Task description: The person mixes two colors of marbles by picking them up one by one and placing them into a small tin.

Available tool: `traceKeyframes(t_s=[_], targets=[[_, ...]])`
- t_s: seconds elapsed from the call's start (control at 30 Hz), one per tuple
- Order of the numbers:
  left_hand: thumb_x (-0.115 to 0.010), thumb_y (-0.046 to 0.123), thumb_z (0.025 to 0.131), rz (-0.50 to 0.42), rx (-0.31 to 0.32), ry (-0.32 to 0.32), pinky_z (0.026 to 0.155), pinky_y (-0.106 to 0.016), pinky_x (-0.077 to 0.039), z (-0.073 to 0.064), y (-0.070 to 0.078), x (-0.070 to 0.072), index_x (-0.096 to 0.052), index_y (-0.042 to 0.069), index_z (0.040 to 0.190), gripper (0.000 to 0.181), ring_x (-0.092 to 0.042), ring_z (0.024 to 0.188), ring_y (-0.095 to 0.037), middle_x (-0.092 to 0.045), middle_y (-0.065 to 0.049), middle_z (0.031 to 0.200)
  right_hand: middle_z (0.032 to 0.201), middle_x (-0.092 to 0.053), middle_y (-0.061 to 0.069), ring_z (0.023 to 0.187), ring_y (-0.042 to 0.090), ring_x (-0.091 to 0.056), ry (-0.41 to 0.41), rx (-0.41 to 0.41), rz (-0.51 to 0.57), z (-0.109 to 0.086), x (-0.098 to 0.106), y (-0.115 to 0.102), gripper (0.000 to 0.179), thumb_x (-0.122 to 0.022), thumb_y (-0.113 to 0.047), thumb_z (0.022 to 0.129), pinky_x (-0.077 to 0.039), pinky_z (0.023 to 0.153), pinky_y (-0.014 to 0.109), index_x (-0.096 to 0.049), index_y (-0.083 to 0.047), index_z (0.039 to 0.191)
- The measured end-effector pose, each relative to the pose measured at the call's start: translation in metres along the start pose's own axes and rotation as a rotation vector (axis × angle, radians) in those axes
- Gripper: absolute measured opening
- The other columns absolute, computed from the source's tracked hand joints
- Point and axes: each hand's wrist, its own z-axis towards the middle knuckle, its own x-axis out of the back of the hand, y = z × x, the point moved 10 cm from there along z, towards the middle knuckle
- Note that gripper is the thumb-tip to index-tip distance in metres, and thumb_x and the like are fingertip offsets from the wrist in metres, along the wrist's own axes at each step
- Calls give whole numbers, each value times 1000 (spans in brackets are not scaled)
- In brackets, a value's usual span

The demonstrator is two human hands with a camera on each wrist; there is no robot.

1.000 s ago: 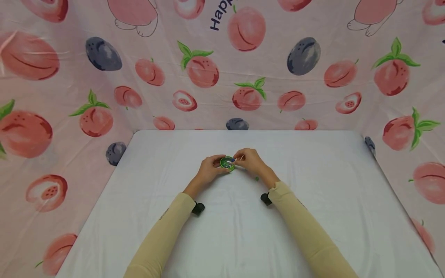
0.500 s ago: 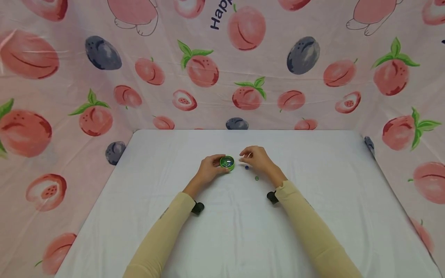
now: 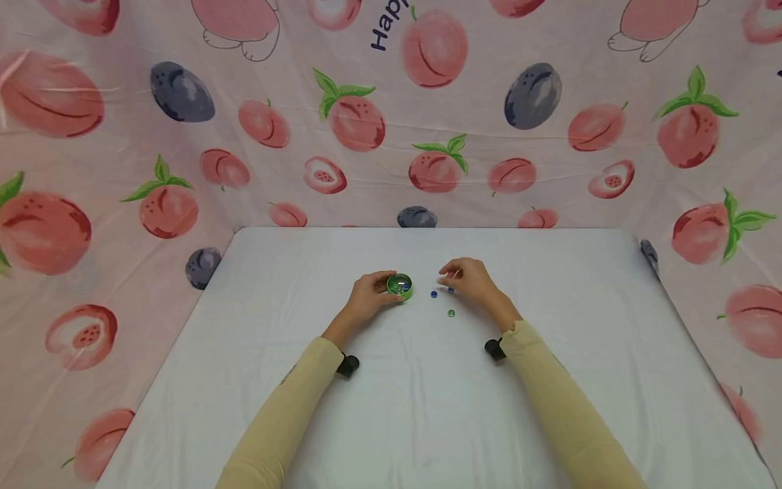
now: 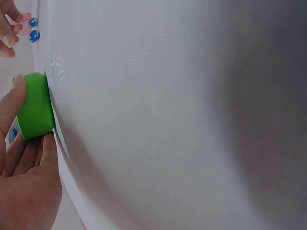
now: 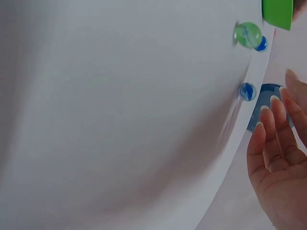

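Note:
My left hand (image 3: 368, 296) grips a small round bright green container (image 3: 408, 295) standing on the white table, thumb on the near side and fingers round the far side. Glassy blue and green marbles show inside it. In the left wrist view the smooth green wall of the container (image 4: 36, 108) sits between thumb and fingers. To the right, my right hand (image 3: 469, 278) hovers with loosely bent fingers and nothing between them. A blue marble (image 3: 451, 290) lies partly covered beneath that hand, and another blue marble (image 3: 434, 294) rests left of it. Nearer me lies a green marble (image 3: 451, 313).
White cloth covers the table (image 3: 397, 407). Behind and at both sides hangs a pink curtain (image 3: 379, 122) printed with fruit. Each wrist carries a black camera, such as the right one (image 3: 495, 350).
My right hand has left the container's rim, where it pinched a blue marble, and moved right. Two blue marbles now lie on the table. The left hand keeps its hold on the container.

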Motion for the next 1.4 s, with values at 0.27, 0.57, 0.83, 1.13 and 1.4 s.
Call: traceKeyframes(t_s=[0.27,0.57,0.83,1.13,1.4], targets=[[-83,0,89,5,-5,-3,114,-42,-52,0,1,0,-56,-7,147,64,-61,136,-37,-59,-27,146,91,-71,12,85,25,-63,7,-21,-4,-7,5,12,21,-78,-13,96,-51,77,30,-78,3,110],[-82,0,90,-4,3,-9,114,-41,-52,-1,0,-1,-55,-7,148,64,-59,138,-37,-58,-27,147,93,-70,12,86,24,-60,-12,-63,16,-15,3,25,22,-80,-13,95,-49,77,29,-78,3,110],[-82,0,90,-10,0,-9,115,-41,-51,0,0,0,-54,-8,148,64,-58,139,-38,-57,-28,148,89,-68,10,82,20,-57,-30,-66,37,-19,-2,27,20,-79,-10,95,-48,73,27,-77,5,107],[-82,0,91,-7,9,-6,115,-43,-51,-1,-1,-1,-55,-7,148,64,-59,138,-37,-57,-27,148,88,-68,11,79,18,-57,-28,-43,9,-18,-3,24,16,-78,-8,95,-48,72,27,-78,6,103],[-83,0,90,-21,-5,-8,114,-44,-52,0,-1,-1,-55,-7,148,65,-59,137,-38,-58,-28,147,88,-70,12,78,19,-58,-22,-42,0,-19,-2,24,15,-78,-9,96,-49,71,27,-78,5,103]])
